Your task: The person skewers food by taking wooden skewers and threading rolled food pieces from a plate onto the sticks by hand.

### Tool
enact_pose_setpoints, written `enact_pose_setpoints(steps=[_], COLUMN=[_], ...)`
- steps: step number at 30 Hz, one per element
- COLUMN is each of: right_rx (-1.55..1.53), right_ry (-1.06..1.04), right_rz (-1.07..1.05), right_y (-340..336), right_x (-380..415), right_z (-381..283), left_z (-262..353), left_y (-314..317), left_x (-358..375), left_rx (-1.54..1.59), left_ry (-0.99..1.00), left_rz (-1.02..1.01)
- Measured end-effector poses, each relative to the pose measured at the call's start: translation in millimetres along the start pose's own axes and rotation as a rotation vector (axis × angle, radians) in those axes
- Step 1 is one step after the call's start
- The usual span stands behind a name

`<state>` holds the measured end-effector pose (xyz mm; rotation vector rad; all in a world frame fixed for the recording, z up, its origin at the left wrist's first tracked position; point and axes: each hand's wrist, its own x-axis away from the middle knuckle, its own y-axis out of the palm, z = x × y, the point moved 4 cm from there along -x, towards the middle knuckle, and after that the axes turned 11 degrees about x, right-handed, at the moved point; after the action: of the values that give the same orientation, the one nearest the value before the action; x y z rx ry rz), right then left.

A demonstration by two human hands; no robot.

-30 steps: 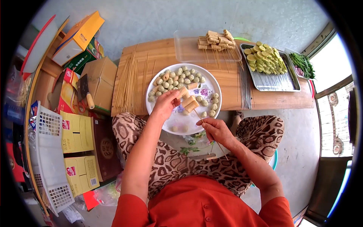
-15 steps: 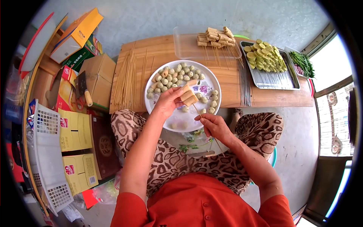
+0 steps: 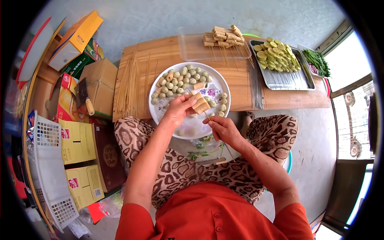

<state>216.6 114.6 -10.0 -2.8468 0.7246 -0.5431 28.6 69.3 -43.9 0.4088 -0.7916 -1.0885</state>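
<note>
— What have your hands got?

— Your left hand [image 3: 179, 111] is closed around the tan pieces [image 3: 200, 105] threaded on the skewer [image 3: 218, 134], just above the white plate [image 3: 218, 80]. Your right hand [image 3: 224, 129] pinches the skewer lower down.

— And around them?

— Green balls [image 3: 178, 82] lie on the plate, on the wooden board [image 3: 276, 100].

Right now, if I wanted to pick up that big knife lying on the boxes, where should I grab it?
Probably by the pale wooden handle, the end that points toward the person. The knife lies flat on the boxes with its wide dark blade farther away, so come from the near side, fingers around the handle and clear of the blade. An adult should lift it.
</note>
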Motion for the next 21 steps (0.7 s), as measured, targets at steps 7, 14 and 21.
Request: enact_pose_setpoints(steps=[7,14,21], right_rx=[-0.045,-0.095,-0.080], right_ry=[0.019,0.082,0.055], right_rz=[0.035,0.101,0.089], right_y=[-7.9,-21.2,-20.8], right_x=[-0.7,9.5,10.6], right_z=[-0.8,-9.7,3.0], left_z=[10.0,8.0,0.6], left_y=[-6.3,-20.1,8.7], left_x=[-10.0,-26.3,-20.1], left_rx=[0.068,-1.346,-1.779], left_ry=[-0.016,0.672,0.626], left_rz=[-0.007,0.127,0.060])
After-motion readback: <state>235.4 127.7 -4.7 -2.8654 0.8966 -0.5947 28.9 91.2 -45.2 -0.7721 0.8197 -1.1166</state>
